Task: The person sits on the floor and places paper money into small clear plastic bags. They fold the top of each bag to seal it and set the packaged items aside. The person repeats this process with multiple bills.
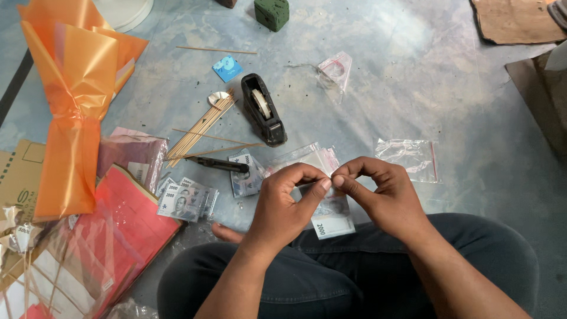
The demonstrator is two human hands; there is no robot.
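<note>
My left hand and my right hand meet above my lap, thumbs and forefingers pinching the top edge of a grey banknote in a clear plastic sleeve. The note hangs down between both hands, its lower end over my dark trousers. More banknotes lie on the floor to the left, some in clear sleeves.
A black tape dispenser, a bundle of wooden skewers and a black cutter lie ahead. Orange wrapping paper and pink sheets sit left. Empty clear bags lie right; a green foam block is far ahead.
</note>
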